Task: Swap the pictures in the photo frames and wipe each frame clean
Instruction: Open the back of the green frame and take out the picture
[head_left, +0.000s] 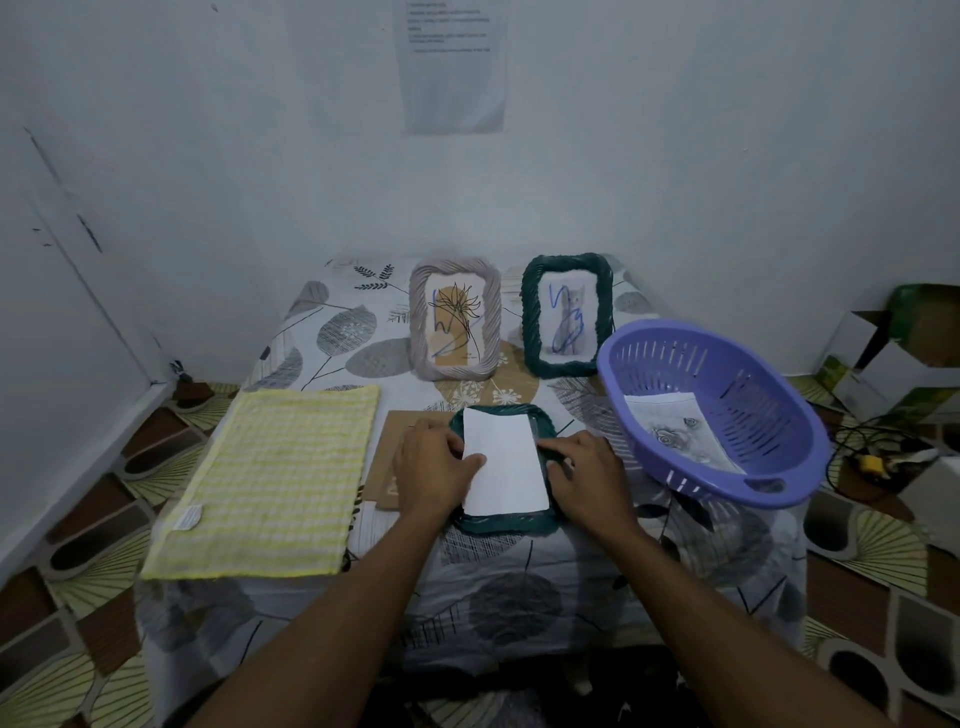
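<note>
**Paper picture being seated in a face-down green frame**

The white sheet (503, 462), seen blank side up, looks thin, light and limp; it would likely crease if pinched hard, so it is best taken by its long edges with flat fingertips. It lies inside the dark green frame (501, 525), which rests face-down at the table's near centre. The frame's twisted-rope rim looks stiff and easy to grip at its sides.

The left hand (434, 467) presses fingertips on the sheet's 9 o'clock edge; the right hand (589, 475) presses at 3 o'clock, on sheet and rim. Neither hand encloses anything.

At 9 o'clock lies a brown backing board (387, 457), then a yellow cloth (270, 478). At 12 o'clock stand a grey frame (456, 319) and another green frame (567, 314), both scribbled blue. At 2 o'clock a purple basket (727, 374) holds a rose print (675, 431).
</note>
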